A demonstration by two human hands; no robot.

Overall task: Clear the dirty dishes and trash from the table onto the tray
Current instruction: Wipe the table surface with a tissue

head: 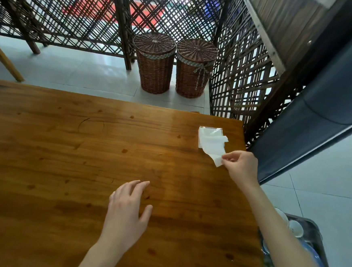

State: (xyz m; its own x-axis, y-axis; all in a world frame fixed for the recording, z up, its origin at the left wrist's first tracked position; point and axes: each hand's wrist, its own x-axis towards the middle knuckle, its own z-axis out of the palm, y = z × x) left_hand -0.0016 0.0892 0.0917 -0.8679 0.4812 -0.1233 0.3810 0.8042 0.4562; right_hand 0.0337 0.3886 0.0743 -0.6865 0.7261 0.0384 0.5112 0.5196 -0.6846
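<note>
I see my right grip (239, 164) pinching the near corner of the tissue (212, 144) at the table's (85, 147) far right edge, left grip (128, 211) released and spread, the tray (312, 234) of dishes half hidden behind my forearm.

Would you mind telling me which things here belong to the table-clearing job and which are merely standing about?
Part of the job:
- white wrapper, pinched by the right hand
- wooden table
- tray of dishes at lower right
- left hand, open over the table

Just standing about:
- two wicker baskets
- lattice screen
- chair leg
</note>
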